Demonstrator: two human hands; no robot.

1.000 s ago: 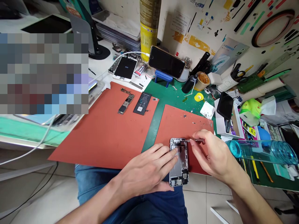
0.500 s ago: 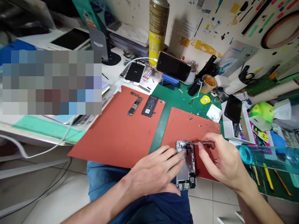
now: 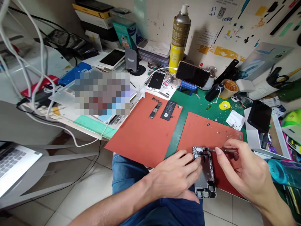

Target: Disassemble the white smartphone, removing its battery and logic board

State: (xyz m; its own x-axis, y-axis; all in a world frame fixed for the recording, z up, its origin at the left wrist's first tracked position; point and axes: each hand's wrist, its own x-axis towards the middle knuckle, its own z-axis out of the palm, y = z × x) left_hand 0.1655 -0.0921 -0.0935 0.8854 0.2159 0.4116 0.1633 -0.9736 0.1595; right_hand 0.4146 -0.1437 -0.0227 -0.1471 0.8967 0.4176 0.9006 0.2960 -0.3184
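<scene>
An opened phone housing (image 3: 207,172), its inside facing up, juts over the front edge of the mat above my lap. My left hand (image 3: 180,175) grips it from the left, fingers resting on its inner face and thumb by the lower end. In my right hand (image 3: 244,169), a slim metal tool (image 3: 225,151) is pinched between thumb and forefinger. Its tip reaches the upper right corner of the housing; I cannot make out its exact kind. Farther back on the red-brown mat (image 3: 138,135) lie a bare circuit board (image 3: 155,108) and a black phone battery (image 3: 168,110).
Behind stand a spray can (image 3: 180,40) and a phone (image 3: 192,74) on a blue stand (image 3: 188,87). A white box (image 3: 279,135) with a dark phone (image 3: 260,116) is at right, near a clear blue bottle (image 3: 278,172). Tiny parts dot the second mat (image 3: 195,131).
My view has turned left, so the bench appears farther right and more of the left side shows. Both hands keep their hold, the tool still at the housing's upper right corner.
</scene>
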